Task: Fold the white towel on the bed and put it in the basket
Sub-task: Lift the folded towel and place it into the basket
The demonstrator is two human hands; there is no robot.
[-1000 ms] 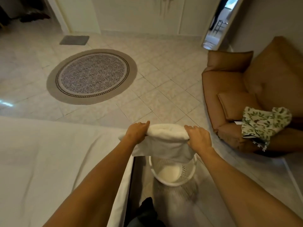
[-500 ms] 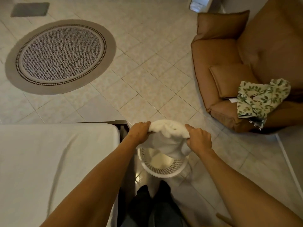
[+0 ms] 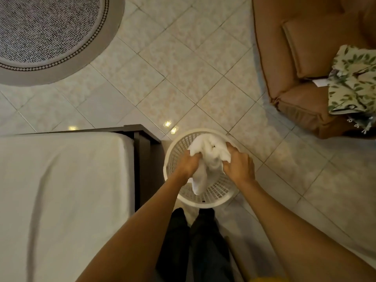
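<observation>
The white towel [image 3: 207, 157], bunched and sagging in the middle, hangs inside the mouth of the round white slatted basket [image 3: 218, 195], which stands on the tiled floor beside the bed's corner. My left hand [image 3: 188, 164] grips the towel's left side and my right hand [image 3: 239, 165] grips its right side; both hands are over the basket opening. A loose end of the towel droops down into the basket between my hands. The basket's bottom is mostly hidden by towel and hands.
The bed [image 3: 61, 190] with a pale sheet fills the left; its dark frame corner [image 3: 142, 135] is next to the basket. A brown armchair [image 3: 301, 68] with a leaf-print cloth [image 3: 352, 80] stands at right. A round rug [image 3: 50, 35] lies far left. My dark-trousered legs [image 3: 193, 241] are below the basket.
The view has tilted down. Both hands have lowered the towel from above the basket into its opening, and the towel has bunched up between them.
</observation>
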